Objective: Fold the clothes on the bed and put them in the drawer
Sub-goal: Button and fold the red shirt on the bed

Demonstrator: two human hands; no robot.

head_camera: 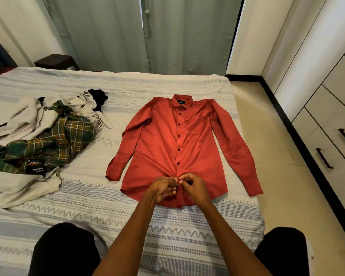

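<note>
A red long-sleeved shirt (163,144) with black buttons lies flat and face up on the bed (108,216), collar away from me, sleeves spread down each side. My left hand (163,189) and my right hand (193,186) meet at the button strip near the hem, fingers curled and pinching the fabric there. A heap of unfolded clothes lies at the left: a green plaid shirt (54,144) and beige garments (26,116). White drawers (333,136) with black handles stand at the right.
A dark stool (56,61) stands beyond the bed by grey-green curtains (139,32). A strip of tiled floor (271,136) runs between the bed and the drawer unit. My knees in dark trousers rest on the bed's near edge.
</note>
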